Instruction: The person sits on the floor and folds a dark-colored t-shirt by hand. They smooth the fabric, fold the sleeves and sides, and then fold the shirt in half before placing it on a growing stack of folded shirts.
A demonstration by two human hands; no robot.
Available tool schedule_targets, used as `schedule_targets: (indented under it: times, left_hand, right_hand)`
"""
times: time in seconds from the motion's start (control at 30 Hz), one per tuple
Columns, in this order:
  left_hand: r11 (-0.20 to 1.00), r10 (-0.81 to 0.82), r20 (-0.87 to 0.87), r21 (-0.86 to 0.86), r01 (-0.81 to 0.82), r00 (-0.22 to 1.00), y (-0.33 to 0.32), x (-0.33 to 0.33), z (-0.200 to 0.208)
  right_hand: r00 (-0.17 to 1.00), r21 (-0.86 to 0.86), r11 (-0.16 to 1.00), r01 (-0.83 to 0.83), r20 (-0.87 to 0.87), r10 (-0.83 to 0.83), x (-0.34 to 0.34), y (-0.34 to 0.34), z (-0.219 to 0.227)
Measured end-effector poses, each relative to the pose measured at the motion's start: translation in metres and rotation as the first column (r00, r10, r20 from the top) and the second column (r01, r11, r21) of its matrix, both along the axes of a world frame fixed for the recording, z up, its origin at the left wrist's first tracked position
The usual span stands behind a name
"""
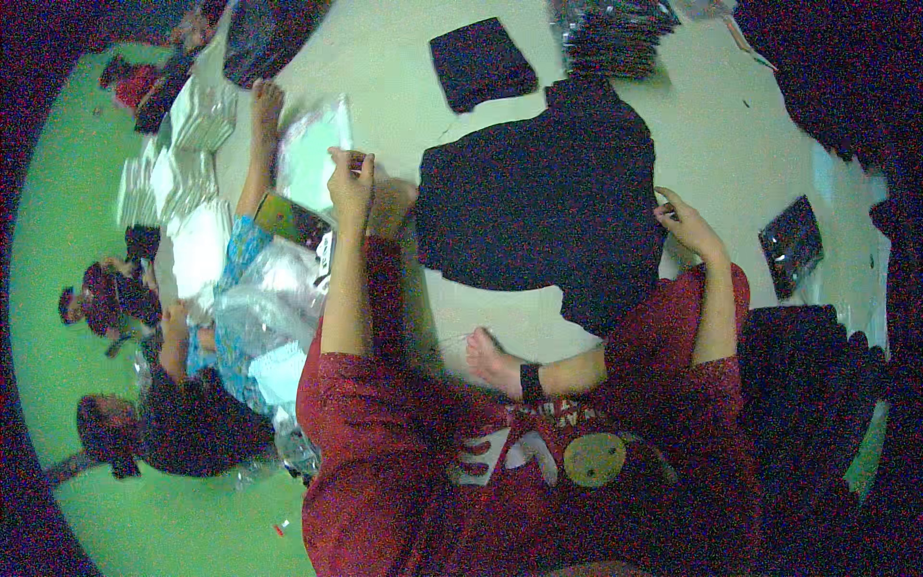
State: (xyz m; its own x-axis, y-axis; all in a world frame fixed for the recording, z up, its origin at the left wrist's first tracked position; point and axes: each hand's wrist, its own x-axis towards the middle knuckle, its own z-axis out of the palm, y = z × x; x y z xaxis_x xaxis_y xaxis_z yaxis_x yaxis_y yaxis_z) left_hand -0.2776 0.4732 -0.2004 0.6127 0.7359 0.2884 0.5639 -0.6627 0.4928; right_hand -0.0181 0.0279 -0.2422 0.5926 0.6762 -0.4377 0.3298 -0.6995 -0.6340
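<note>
In the middle of the frame, a dark garment [543, 192] lay spread on the pale floor [716, 135], just left of the half-curled right hand [681, 219]. A bare foot [394, 208] separated it from the left hand [352, 178], fingers bunched narrow; neither hand's grip could be told. Around it were a folded dark cloth [483, 64] above, a wrapped packet [791, 247] farther right and another foot [492, 363] below.

Shirt [404, 500] dark red, short-sleeved; white lettering [479, 460] and a round yellowish patch [594, 460] printed across the front. Legwear [644, 332] also dark red, with a black band [531, 382] around one ankle [555, 380]. Hands [351, 188] bare.
</note>
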Motion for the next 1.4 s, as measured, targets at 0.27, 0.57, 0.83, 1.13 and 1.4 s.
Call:
schedule_targets:
  times: [0.27,0.57,0.83,1.13,1.4]
  left_hand:
    - [0.899,0.341,0.101,0.255,-0.356,0.935,0.037,-0.139,-0.002]
    - [0.893,0.34,-0.59,-0.04,-0.448,0.732,0.004,-0.162,-0.008]
    - [0.842,0.347,-0.561,-0.166,-0.513,0.751,0.0,-0.156,-0.004]
    - [0.844,0.479,-0.426,-0.015,-0.536,0.767,0.008,-0.156,-0.022]
    - [0.938,0.293,-0.812,0.142,-0.316,0.505,0.002,-0.15,-0.01]
  right_hand:
    - [0.999,0.039,0.999,0.022,-0.028,-0.021,0.0,-0.022,0.005]
    - [0.992,0.052,0.991,0.125,-0.015,-0.125,0.004,-0.037,-0.012]
    - [0.993,0.065,0.991,0.118,-0.021,-0.116,0.003,-0.037,-0.016]
    - [0.994,0.033,0.993,0.111,-0.009,-0.111,-0.004,-0.038,-0.003]
    - [0.992,0.04,0.992,0.118,-0.038,-0.117,-0.005,-0.037,-0.001]
